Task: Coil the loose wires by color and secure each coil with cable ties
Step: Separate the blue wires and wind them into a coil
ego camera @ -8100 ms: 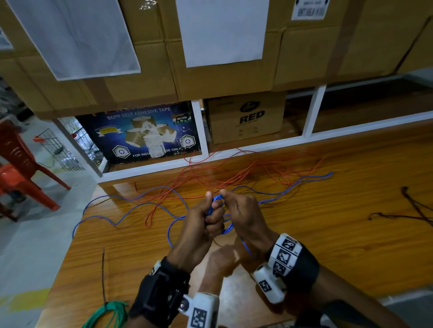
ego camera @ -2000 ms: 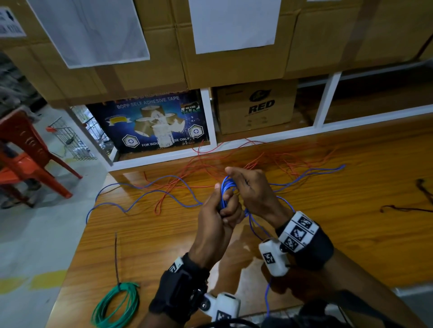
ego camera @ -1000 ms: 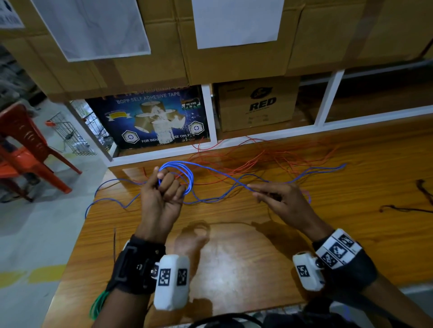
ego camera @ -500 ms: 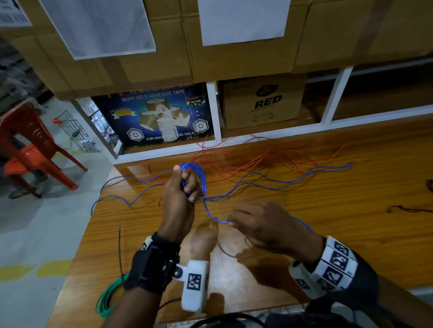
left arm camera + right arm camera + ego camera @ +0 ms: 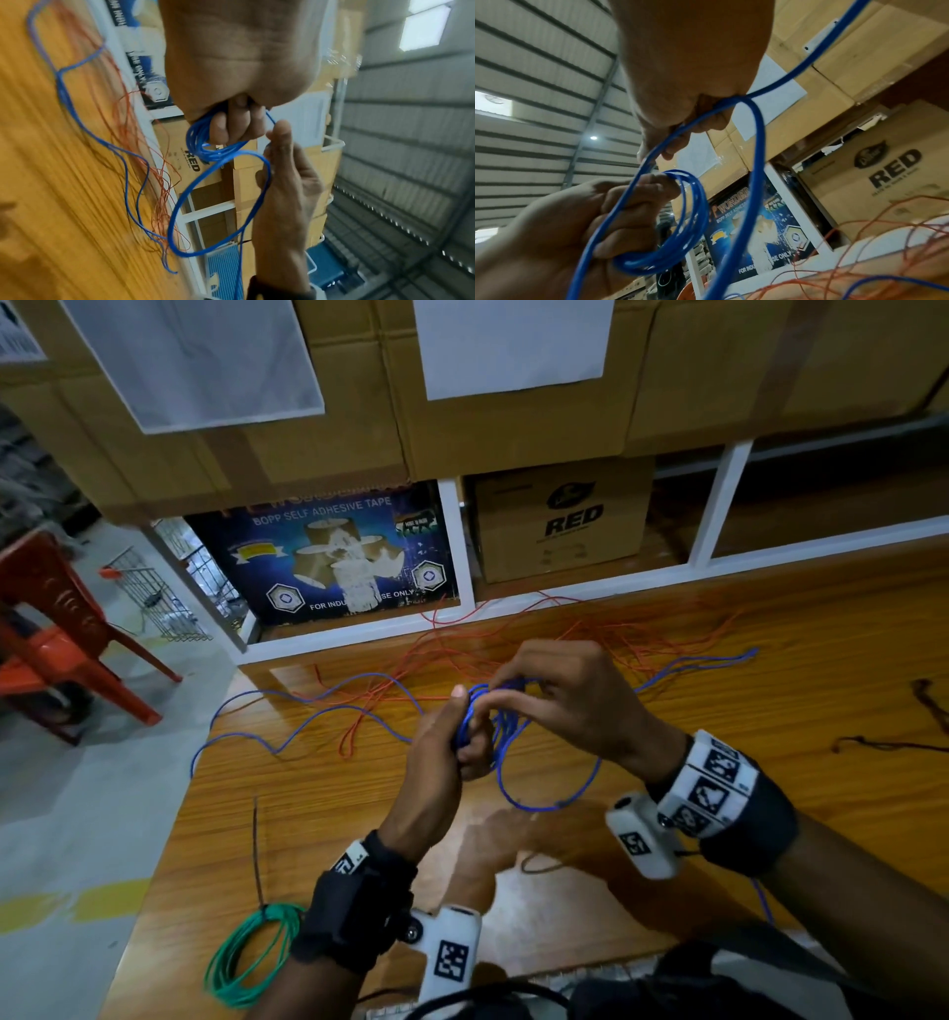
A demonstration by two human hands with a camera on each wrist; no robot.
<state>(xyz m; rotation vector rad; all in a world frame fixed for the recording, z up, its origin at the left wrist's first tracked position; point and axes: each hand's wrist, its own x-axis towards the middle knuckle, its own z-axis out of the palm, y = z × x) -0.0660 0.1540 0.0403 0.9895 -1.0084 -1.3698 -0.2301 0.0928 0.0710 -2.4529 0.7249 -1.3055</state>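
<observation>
The blue wire is mid-coil. The left hand [image 5: 452, 742] grips a small coil of thin blue plastic-coated wire [image 5: 680, 233] above the glossy wooden surface [image 5: 770, 788], near its middle. The right hand [image 5: 570, 706], fingers curled, pinches a fresh loop of that wire [image 5: 218, 203] against the coil. By my judgement the next move is to lay this loop under the left thumb, then draw in more slack.

Loose blue tails trail toward the surface's left edge and far right, crossing tangled thin orange wires [image 5: 513, 639] by the far edge, which could snag. A tied green wire coil [image 5: 246, 952] sits at the near left corner; the near middle offers working room.
</observation>
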